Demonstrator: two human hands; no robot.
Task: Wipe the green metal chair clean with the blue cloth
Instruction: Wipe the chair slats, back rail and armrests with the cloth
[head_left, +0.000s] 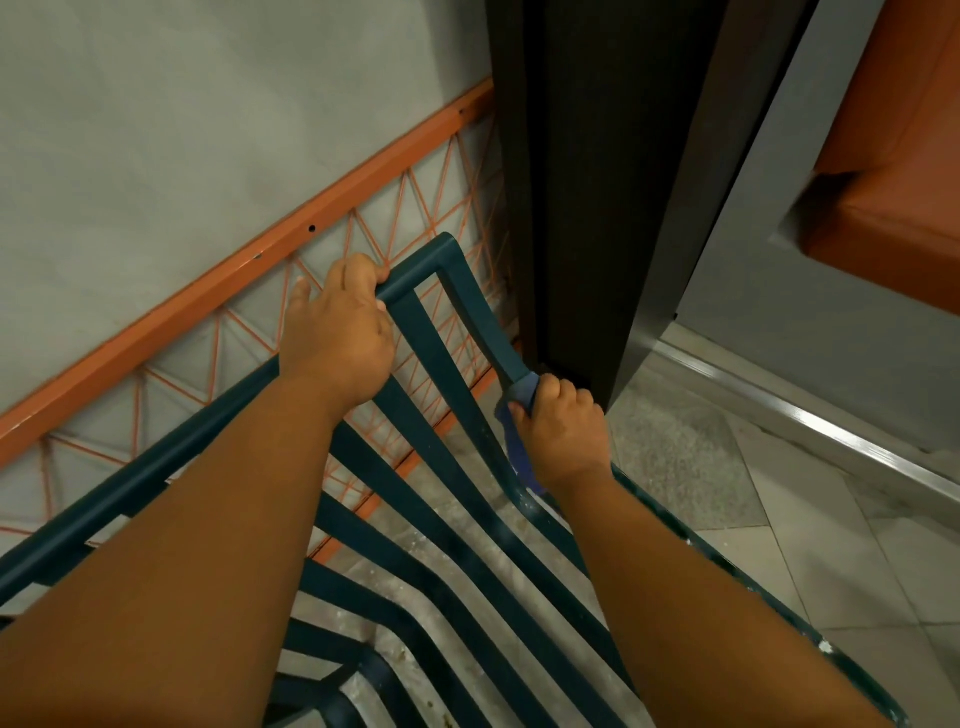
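Two hands work on one green metal chair (415, 332), which stands beside a grey wall (156, 130) and a dark post (587, 182). The left hand (337, 338) curls its fingers over the chair's top rail near the corner. The right hand (561, 431) grips one blue cloth (519, 447), wrapped round the chair's side bar just below that corner. One orange wire frame (249, 265) leans behind the chair.

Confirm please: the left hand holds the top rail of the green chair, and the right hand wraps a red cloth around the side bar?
Not quite: the head view shows the cloth is blue, not red. The left hand, right hand and chair are as described.
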